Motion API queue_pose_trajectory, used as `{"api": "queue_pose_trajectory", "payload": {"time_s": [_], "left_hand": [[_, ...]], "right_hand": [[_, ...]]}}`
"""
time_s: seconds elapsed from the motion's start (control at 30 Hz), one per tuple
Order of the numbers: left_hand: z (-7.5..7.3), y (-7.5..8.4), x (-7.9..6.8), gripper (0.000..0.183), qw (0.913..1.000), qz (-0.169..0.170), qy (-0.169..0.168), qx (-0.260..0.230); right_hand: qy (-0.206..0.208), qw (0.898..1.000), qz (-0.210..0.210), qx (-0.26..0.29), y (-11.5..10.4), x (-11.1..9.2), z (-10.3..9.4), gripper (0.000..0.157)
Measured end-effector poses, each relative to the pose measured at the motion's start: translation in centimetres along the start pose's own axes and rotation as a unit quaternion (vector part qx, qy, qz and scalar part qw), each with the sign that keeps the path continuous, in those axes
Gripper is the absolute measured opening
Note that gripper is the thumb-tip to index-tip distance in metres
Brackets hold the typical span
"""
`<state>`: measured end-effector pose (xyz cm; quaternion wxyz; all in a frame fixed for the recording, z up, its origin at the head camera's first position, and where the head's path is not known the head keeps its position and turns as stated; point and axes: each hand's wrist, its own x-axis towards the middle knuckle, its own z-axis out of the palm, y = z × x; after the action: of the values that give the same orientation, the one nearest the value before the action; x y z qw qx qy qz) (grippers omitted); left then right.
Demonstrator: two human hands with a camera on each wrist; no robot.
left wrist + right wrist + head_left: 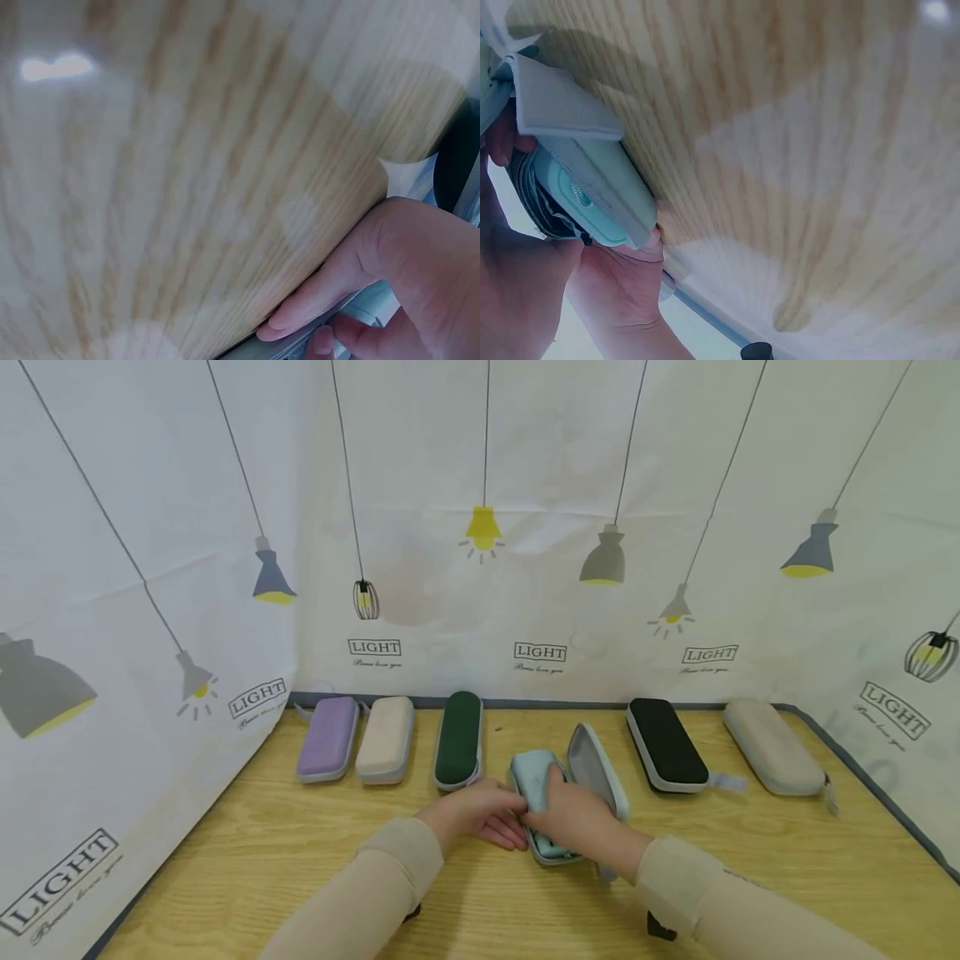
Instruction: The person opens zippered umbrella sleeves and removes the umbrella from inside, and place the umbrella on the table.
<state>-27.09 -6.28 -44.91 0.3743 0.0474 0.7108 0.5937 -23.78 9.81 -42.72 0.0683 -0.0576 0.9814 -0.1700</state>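
1. My left grip [480, 810] is resting against the left side of the light blue case [558, 862], its fingers stretched along the wall, relaxed rather than clenched.
2. My right grip [581, 817] is reaching over the case, touching the light blue pouch [534, 770] inside; I cannot tell whether it is grasping it or only pressing.
3. The case is lying open on the worktop [480, 914], its lid [597, 764] standing up on the right.
4. The green case [459, 739], cream case [386, 737] and purple case [327, 737] are lying to the left; the black case [666, 743] and beige case [774, 747] are lying to the right.
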Motion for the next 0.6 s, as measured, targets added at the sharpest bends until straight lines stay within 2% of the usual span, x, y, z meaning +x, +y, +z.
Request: {"api": "queue_pose_trajectory", "payload": {"time_s": [0.23, 0.43, 0.6], "left_hand": [[0.2, -0.2, 0.1, 0.025, 0.9999, -0.003, 0.013, -0.01], [0.8, -0.2, 0.4, 0.024, 0.998, 0.001, 0.063, -0.001], [1.5, 0.2, 0.3, 0.024, 0.9953, -0.002, 0.091, 0.034]], "right_hand": [[-0.01, 0.998, 0.011, 0.062, 0.4, -0.1, -0.4, 0.09], [-0.015, 0.995, 0.002, 0.098, 0.5, -0.5, -1.2, 0.083], [0.0, 0.993, -0.021, 0.115, 0.6, -1.5, -2.8, 0.082]]}}
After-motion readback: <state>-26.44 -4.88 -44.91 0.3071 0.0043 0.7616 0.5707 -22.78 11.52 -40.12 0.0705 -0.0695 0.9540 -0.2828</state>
